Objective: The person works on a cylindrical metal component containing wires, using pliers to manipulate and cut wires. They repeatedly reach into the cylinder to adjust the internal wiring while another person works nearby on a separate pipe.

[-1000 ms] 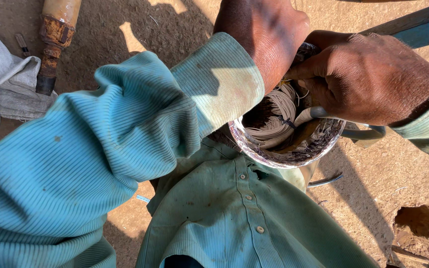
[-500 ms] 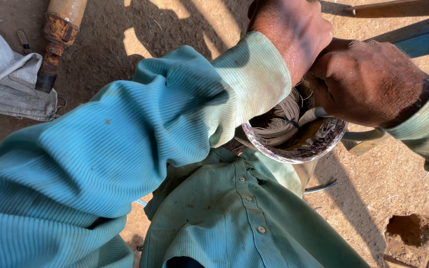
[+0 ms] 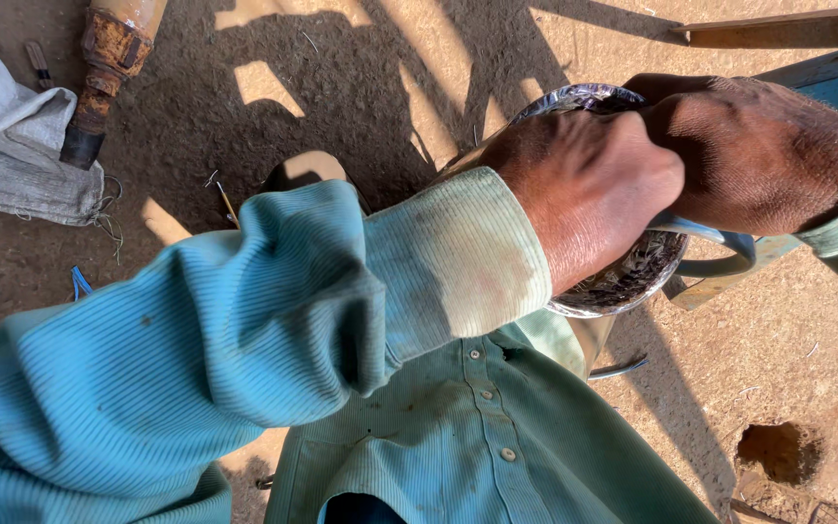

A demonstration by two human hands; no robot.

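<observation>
Head view, both hands' grip closed on metal ring (image 3: 623,281)

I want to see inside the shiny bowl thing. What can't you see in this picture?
Head view only:
- Inside of the round metal container: covered by the left hand and right hand.
- Both hands' fingers and grip: hidden behind the knuckles.
- Rusty tool: cut off by the top edge.
- White sack: cut off by the left edge.

Both hands meet over the round coil (image 3: 623,281), left hand (image 3: 584,199) just left of the right hand (image 3: 758,155), while a sack (image 3: 12,146) and pipe (image 3: 109,68) lie far left on the ground (image 3: 361,87).
</observation>
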